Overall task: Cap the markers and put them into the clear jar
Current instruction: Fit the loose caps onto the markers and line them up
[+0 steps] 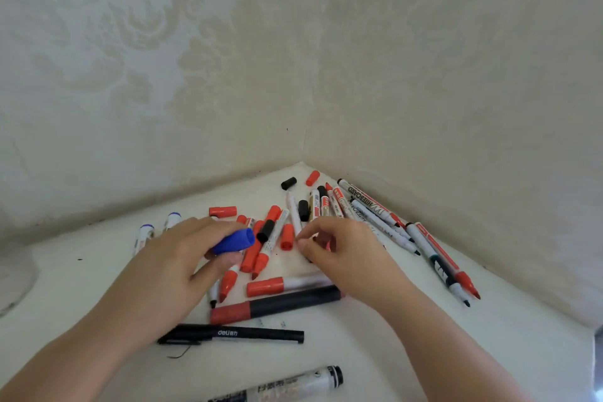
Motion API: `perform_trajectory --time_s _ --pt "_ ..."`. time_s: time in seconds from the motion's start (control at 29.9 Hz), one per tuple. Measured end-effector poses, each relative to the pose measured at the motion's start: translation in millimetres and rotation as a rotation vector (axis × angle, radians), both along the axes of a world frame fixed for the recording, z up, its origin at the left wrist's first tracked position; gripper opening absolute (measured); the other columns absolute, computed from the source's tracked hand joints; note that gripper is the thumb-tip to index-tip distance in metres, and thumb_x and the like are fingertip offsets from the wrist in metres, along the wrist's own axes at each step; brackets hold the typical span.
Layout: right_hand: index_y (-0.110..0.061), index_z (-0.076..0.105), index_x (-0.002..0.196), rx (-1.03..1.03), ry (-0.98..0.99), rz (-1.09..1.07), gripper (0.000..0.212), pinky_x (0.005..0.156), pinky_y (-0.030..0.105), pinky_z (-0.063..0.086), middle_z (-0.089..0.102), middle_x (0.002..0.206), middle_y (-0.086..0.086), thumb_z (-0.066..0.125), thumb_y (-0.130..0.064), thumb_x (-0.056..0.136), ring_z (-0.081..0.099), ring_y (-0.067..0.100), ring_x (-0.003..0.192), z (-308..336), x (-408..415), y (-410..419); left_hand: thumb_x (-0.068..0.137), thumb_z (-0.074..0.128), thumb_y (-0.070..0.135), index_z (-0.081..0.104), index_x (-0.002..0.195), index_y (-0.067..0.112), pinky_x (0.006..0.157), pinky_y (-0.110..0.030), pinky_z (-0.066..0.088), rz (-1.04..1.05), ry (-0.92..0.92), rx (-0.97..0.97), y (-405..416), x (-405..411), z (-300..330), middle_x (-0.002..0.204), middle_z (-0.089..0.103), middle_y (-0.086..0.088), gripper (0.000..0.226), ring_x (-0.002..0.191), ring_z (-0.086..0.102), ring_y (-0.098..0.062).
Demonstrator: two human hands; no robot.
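At the far left edge a faint clear jar (14, 274) shows only partly on the white table (375, 352), with 2 blue-ended markers (143, 237) lying just right of it. The left hand (182, 258) grips a blue cap (234, 241) between thumb and curled fingers above the loose red and black markers (257, 258). Further right, the right hand (339, 251) curls its fingertips down into the heap, though I cannot tell whether it pinches anything, and more uncapped markers (437, 258) fan out toward the wall corner.
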State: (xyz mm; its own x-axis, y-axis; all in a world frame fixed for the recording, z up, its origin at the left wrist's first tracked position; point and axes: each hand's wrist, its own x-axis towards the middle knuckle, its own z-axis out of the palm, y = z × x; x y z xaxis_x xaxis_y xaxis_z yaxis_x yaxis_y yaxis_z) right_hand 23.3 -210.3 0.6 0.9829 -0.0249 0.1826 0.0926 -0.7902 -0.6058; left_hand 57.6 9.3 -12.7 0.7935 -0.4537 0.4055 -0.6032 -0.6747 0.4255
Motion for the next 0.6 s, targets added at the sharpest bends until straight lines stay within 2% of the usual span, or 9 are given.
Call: perform_trajectory --time_s 0.07,0.13,0.23,0.3,0.37,0.43,0.5,0.57,0.6 --pt "-0.032 0.065 0.089 -0.021 0.030 -0.014 0.009 0.057 0.020 0.040 0.064 0.079 -0.004 0.056 -0.033 0.087 0.049 0.007 0.062 1 1 -6 0.077 0.029 0.069 0.049 0.107 0.051 0.069 -0.029 0.046 -0.008 -0.022 0.034 -4 -3 0 0.081 0.053 0.033 0.040 0.079 0.054 0.002" --pt "-0.030 0.066 0.094 -0.058 0.053 -0.025 0.012 0.062 0.022 0.043 0.065 0.084 -0.005 0.056 -0.034 0.087 0.052 0.006 0.067 1 2 -12 0.076 0.036 0.071 0.046 0.098 0.060 0.066 -0.018 0.042 -0.020 0.009 0.009 -6 -6 1 0.077 0.056 0.032 0.026 0.081 0.055 0.006" --pt "-0.029 0.066 0.100 -0.090 0.082 -0.031 0.016 0.068 0.022 0.044 0.065 0.089 -0.006 0.056 -0.032 0.087 0.053 0.005 0.074 0 3 -18 0.070 0.039 0.069 0.045 0.091 0.061 0.072 -0.031 0.048 0.004 0.032 -0.041 -4 -3 -1 0.080 0.062 0.024 0.022 0.079 0.056 0.004" --pt "-0.028 0.066 0.101 -0.130 0.108 -0.005 0.017 0.064 0.020 0.042 0.064 0.090 -0.006 0.057 -0.031 0.087 0.051 0.004 0.071 -1 4 -19 0.070 0.036 0.066 0.046 0.090 0.061 0.076 -0.039 0.047 0.042 0.016 -0.045 -4 -1 -3 0.078 0.062 0.020 0.023 0.078 0.056 0.001" --pt "-0.029 0.066 0.101 -0.164 0.133 0.019 0.016 0.059 0.017 0.038 0.063 0.090 -0.007 0.056 -0.029 0.088 0.048 0.002 0.066 -2 4 -19 0.070 0.035 0.065 0.048 0.085 0.058 0.078 -0.041 0.046 0.076 0.010 -0.061 -4 -1 -3 0.077 0.060 0.020 0.020 0.079 0.055 0.000" --pt "-0.030 0.067 0.100 -0.181 0.144 0.032 0.017 0.057 0.015 0.035 0.060 0.088 -0.010 0.055 -0.026 0.088 0.046 0.001 0.064 -3 4 -20 0.074 0.043 0.061 0.050 0.086 0.053 0.075 -0.035 0.044 0.096 0.003 -0.079 -4 1 -4 0.079 0.059 0.022 0.016 0.083 0.052 0.003" --pt "-0.031 0.068 0.098 -0.198 0.149 0.040 0.018 0.057 0.014 0.035 0.058 0.087 -0.012 0.055 -0.024 0.088 0.046 0.000 0.062 -4 4 -21 0.080 0.060 0.045 0.059 0.092 0.043 0.072 -0.023 0.039 0.114 0.002 -0.091 -3 6 -7 0.081 0.056 0.024 0.012 0.087 0.050 0.006" --pt "-0.031 0.069 0.096 -0.215 0.158 0.046 0.019 0.057 0.014 0.036 0.059 0.089 -0.011 0.054 -0.022 0.088 0.046 0.000 0.062 -4 4 -22 0.082 0.062 0.032 0.067 0.099 0.028 0.069 -0.014 0.034 0.155 -0.008 -0.090 -2 11 -11 0.082 0.056 0.021 0.018 0.083 0.050 0.004" --pt "-0.031 0.069 0.096 -0.219 0.162 0.046 0.020 0.058 0.014 0.036 0.061 0.091 -0.010 0.053 -0.021 0.088 0.046 0.000 0.063 -4 5 -22 0.083 0.060 0.030 0.066 0.104 0.025 0.067 -0.014 0.033 0.177 -0.007 -0.091 -2 12 -11 0.082 0.056 0.019 0.022 0.079 0.050 0.003"
